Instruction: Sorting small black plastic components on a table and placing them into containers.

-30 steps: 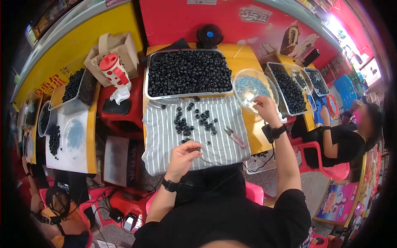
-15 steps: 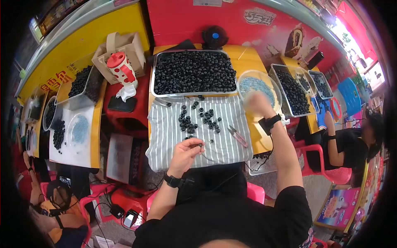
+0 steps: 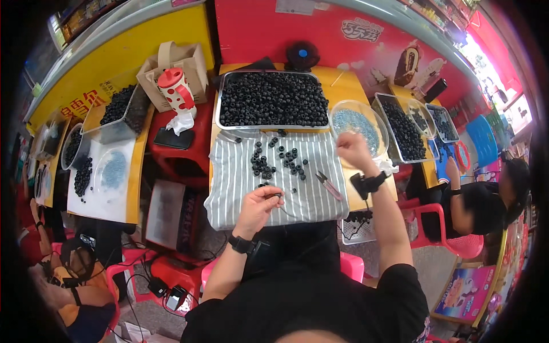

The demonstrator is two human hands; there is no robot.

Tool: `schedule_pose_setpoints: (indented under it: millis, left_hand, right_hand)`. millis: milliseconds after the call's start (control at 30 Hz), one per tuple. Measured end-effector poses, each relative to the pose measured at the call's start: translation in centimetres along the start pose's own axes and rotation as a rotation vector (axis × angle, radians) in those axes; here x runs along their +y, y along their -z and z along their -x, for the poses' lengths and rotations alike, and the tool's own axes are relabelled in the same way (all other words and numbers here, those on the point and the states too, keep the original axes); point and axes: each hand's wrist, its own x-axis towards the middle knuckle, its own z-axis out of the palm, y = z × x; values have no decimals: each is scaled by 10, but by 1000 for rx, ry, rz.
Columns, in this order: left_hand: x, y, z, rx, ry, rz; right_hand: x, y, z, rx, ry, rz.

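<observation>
My left hand (image 3: pixel 257 210) is closed in a pinch on a small black ring-shaped piece at the near part of a grey-and-white striped cloth (image 3: pixel 229 188). My right hand (image 3: pixel 354 150) hangs at the left edge of a round clear bowl (image 3: pixel 374 121) with small light-blue pieces in it. Its fingers are drawn together, and anything between them is too small to make out. Loose black ring-shaped pieces (image 3: pixel 263 167) lie scattered across the cloth. Beside them rests a pair of small thread snips (image 3: pixel 330 187) with pinkish handles.
Beyond the cloth stands a clear tray (image 3: pixel 217 119) heaped with black pieces, with a black fan (image 3: pixel 301 55) behind. At right is another full container (image 3: pixel 382 103). A red-lidded cup (image 3: pixel 176 91) and a phone (image 3: pixel 174 138) sit on a red stool. Other people work at both sides.
My right hand has moved from over the bowl of blue pieces leftward to its rim. My left hand keeps its pinch in nearly the same place. The whole view has shifted slightly.
</observation>
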Motion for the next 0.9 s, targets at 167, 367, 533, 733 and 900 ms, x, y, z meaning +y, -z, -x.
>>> schedule_pose_setpoints:
  millis: [167, 367, 533, 733, 900]
  left_hand:
    - [1, -13, -3, -17, 78, -84]
    - [-2, -16, -14, 8, 122, 31]
    - [-10, -12, -18, -32, 98, 88]
    - [-8, -11, -17, -61, 95, 69]
    - [-8, -11, -15, -101, 79, 97]
  right_hand:
    - [-17, -45, 18, -92, -57, -104]
    - [-10, -36, 26, 16, -131, -113]
    - [-17, -40, 37, -46, 1, 32]
    - [-36, -47, 22, -64, 215, 292]
    - [-42, -56, 15, -141, 246, 389]
